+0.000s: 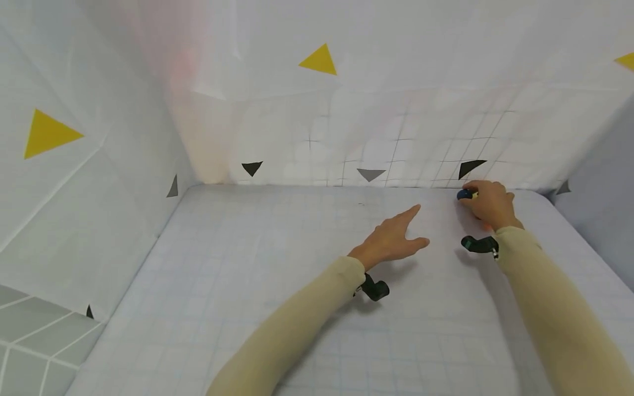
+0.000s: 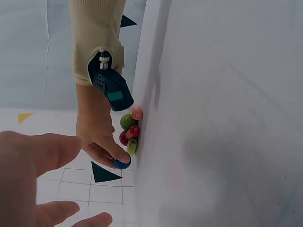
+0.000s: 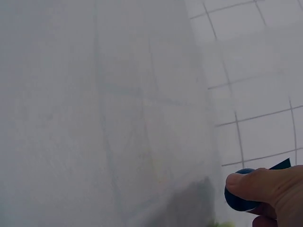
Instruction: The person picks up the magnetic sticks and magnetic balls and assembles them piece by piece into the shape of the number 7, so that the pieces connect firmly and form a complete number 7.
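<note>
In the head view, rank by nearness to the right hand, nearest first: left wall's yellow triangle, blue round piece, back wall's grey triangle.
1. Blue round piece, held in the right hand.
2. Grey triangle, on back wall, leftward.
3. Yellow triangle, on left wall.

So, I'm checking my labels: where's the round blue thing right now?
The round blue thing is toward the right in the head view, in the person's right hand, near the back wall, below a black triangle.
</note>
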{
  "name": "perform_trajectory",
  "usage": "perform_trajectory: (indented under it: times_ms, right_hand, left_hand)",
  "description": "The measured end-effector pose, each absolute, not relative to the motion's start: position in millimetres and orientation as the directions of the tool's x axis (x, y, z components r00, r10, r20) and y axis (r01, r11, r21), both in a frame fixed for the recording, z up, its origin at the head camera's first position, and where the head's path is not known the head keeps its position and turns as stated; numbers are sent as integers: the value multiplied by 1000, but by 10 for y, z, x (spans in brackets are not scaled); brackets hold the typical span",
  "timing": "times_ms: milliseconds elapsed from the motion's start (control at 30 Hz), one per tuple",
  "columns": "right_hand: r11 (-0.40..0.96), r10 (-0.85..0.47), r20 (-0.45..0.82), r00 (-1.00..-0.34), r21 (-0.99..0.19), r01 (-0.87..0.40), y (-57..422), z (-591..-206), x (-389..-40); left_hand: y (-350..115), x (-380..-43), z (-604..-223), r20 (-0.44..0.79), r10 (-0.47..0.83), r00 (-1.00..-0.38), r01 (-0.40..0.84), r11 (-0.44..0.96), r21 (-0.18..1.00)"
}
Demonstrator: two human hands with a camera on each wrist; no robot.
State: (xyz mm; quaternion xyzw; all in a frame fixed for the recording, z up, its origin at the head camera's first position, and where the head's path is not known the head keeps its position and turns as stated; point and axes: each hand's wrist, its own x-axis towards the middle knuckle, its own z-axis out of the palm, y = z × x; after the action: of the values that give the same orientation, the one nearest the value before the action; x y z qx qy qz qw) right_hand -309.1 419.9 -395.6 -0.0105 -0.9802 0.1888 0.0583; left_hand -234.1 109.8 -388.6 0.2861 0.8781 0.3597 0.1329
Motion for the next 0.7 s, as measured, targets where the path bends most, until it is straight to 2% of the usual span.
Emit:
perform_trajectory:
  times_ms: [233,433,700]
  right_hand:
    - [917,37,126,-991,-398,-17,4069,-3908,-2929]
    - [883,71,114,-991,-469,10,3882,-3843,-2761]
    - [837,19,188,-982,-540,-87,3596,-3795,-2588]
  left_hand:
    - [1089,-2320,-3890,-4,608,-794,449,591,670]
    - [1042,-2307,-3894,23,593,-805,458,596,659]
    - [880,-2284,-3949,68,566,-822,448,567,691]
